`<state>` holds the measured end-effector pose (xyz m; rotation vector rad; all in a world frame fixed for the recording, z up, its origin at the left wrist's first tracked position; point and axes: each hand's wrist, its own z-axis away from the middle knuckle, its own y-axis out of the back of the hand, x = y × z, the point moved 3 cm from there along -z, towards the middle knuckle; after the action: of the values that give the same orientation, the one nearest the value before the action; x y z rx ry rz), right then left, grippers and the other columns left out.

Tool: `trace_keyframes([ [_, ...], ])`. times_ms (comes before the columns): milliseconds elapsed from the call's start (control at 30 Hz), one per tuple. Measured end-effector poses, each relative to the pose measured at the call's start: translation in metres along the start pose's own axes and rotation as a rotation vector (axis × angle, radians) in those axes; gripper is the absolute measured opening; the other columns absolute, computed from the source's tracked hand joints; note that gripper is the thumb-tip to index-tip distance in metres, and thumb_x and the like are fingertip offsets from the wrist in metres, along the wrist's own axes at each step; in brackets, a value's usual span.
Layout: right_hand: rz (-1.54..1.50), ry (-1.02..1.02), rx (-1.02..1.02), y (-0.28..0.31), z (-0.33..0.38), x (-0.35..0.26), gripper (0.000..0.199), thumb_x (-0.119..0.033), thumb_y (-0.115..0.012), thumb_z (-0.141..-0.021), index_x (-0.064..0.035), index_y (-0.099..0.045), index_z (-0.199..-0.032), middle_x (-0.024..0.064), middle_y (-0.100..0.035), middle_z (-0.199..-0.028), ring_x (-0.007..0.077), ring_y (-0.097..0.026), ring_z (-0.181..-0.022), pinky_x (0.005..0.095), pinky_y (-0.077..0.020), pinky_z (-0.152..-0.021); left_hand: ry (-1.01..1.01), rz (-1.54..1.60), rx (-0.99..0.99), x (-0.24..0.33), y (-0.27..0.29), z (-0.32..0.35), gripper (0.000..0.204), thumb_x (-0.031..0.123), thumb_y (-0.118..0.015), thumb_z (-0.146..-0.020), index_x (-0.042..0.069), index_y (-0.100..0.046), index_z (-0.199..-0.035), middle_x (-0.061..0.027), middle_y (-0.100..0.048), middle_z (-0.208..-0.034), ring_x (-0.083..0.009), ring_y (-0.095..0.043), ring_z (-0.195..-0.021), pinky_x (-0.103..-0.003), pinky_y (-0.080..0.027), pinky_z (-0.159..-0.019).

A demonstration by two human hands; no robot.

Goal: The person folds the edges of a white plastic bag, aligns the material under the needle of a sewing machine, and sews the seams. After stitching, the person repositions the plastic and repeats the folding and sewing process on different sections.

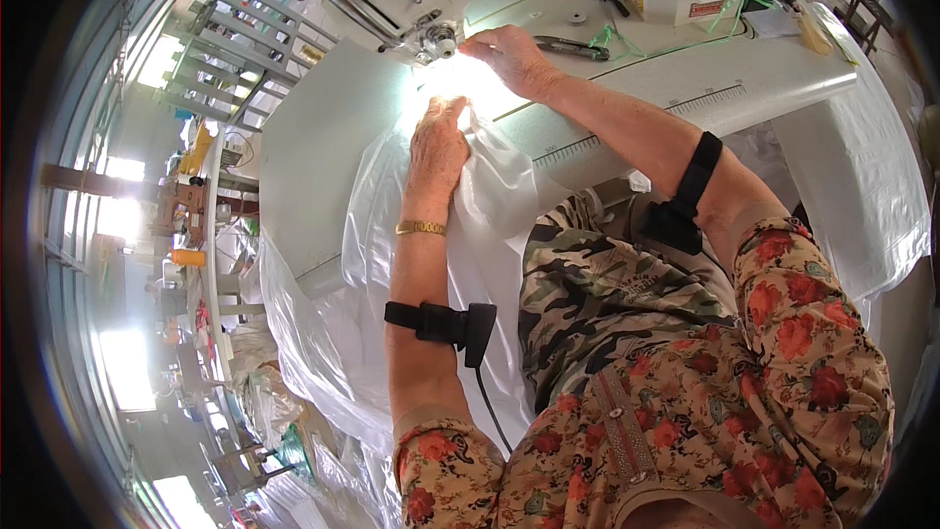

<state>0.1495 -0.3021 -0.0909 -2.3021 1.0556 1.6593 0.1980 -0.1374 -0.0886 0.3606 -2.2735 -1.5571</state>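
A white sewing machine (392, 10) stands at the top, its lamp glaring over the needle area. Thin, shiny white material (494, 181) runs from under that glare down toward my lap, part of it see-through. Just below the needle, my left hand (439, 149) grips gathered folds of it, fingers pointing at the machine. My right hand (513, 61) is beside the needle area on the right, fingers bent and drawn together. Glare hides its fingertips, and I cannot make out what they hold.
Dark thread snips (572, 47) lie on the machine bed right of my right hand, near green thread (612, 37). A ruler scale (587, 147) marks the bed's near edge. More white material (852, 167) hangs at the right. A grey slatted rack (250, 49) stands far left.
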Motion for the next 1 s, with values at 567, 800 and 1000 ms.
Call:
trace_keyframes([
  [567, 0.201, 0.129, -0.009, -0.007, -0.005, 0.017, 0.042, -0.031, -0.062, -0.087, 0.0038, -0.061, -0.111, 0.0241, -0.065, -0.100, 0.0382, -0.061, -0.097, 0.0433, -0.0465, -0.088, -0.139, 0.087, -0.001, -0.018, -0.001, -0.004, 0.041, -0.009, -0.044, -0.074, 0.004, -0.056, -0.111, -0.0237, -0.057, -0.115, -0.0421, -0.051, -0.112, -0.045, -0.044, -0.095],
  [800, 0.344, 0.177, -0.061, -0.014, 0.001, 0.012, 0.040, -0.030, -0.057, -0.090, 0.0040, -0.061, -0.110, 0.0236, -0.064, -0.100, 0.0399, -0.060, -0.096, 0.0435, -0.0464, -0.086, -0.086, 0.061, -0.033, -0.009, 0.008, -0.001, 0.041, -0.005, -0.044, -0.076, 0.005, -0.057, -0.113, -0.0258, -0.058, -0.116, -0.0451, -0.048, -0.117, -0.046, -0.041, -0.099],
  [1000, 0.133, 0.281, -0.251, -0.004, 0.043, -0.005, 0.037, -0.028, -0.054, -0.092, 0.0031, -0.060, -0.111, 0.0213, -0.063, -0.101, 0.0364, -0.061, -0.095, 0.0422, -0.0481, -0.083, 0.176, 0.454, -0.044, 0.020, 0.039, 0.055, 0.045, 0.023, -0.050, -0.094, 0.005, -0.044, -0.135, -0.0246, -0.044, -0.137, -0.0361, -0.041, -0.129, -0.042, -0.036, -0.104],
])
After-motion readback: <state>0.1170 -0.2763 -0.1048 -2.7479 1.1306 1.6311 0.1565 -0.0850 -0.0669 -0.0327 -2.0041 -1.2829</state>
